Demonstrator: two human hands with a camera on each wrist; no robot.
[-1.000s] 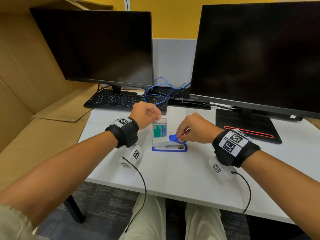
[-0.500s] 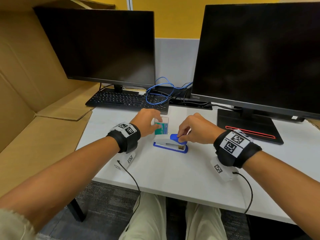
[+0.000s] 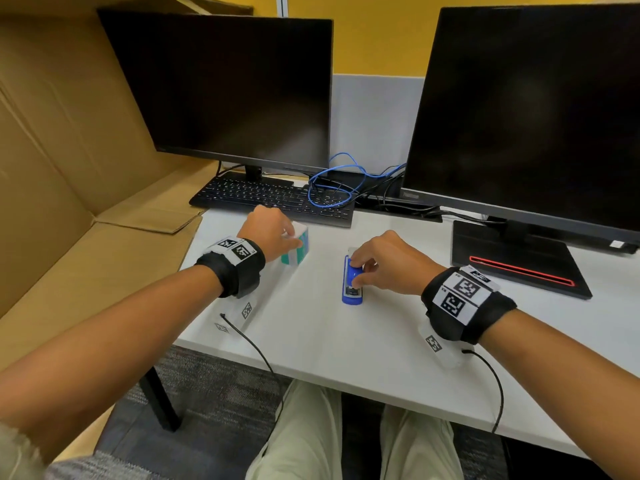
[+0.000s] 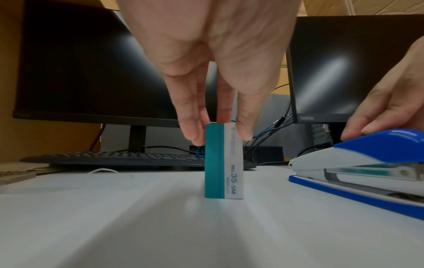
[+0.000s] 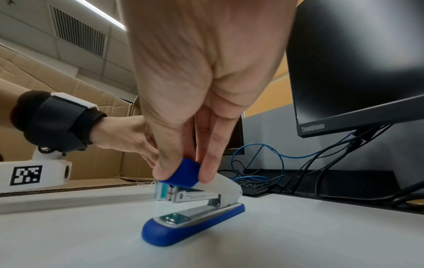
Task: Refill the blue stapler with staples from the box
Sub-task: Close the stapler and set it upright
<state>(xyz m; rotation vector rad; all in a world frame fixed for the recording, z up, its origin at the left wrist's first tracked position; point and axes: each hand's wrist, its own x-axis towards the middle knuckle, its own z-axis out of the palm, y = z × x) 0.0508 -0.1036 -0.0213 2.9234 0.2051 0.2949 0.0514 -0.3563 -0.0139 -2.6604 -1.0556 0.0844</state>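
Both hands work low over a white desk [image 3: 329, 341] in the head view. Left hand [image 3: 273, 233] pinches the top of a small teal and white staple box [image 3: 297, 249] standing upright on the desk beneath its fingers. Right hand [image 3: 384, 263] grips the blue top of the blue stapler [image 3: 352, 282], thumb on one side and fingers on the other; the stapler rests on the desk under that hand, well apart from the box. Beyond both hands lie a black keyboard [image 3: 277, 199] and two dark monitors.

From the left wrist, the left hand [image 4: 213, 63] reaches down, its fingertips [image 4: 193, 134] and thumb squeezing the upper corners of the box [image 4: 223, 161]. Off to that hand's right sits the stapler [image 4: 367, 163], the right hand [image 4: 390, 101] on its blue cap.

From the right wrist, the right hand [image 5: 201, 81] pinches the stapler's blue cap between thumb and fingers [image 5: 210, 163]. The stapler [image 5: 195, 214] has its upper arm raised at an angle off the blue base. Behind it, the left hand [image 5: 128, 136] holds the box [image 5: 161, 191].
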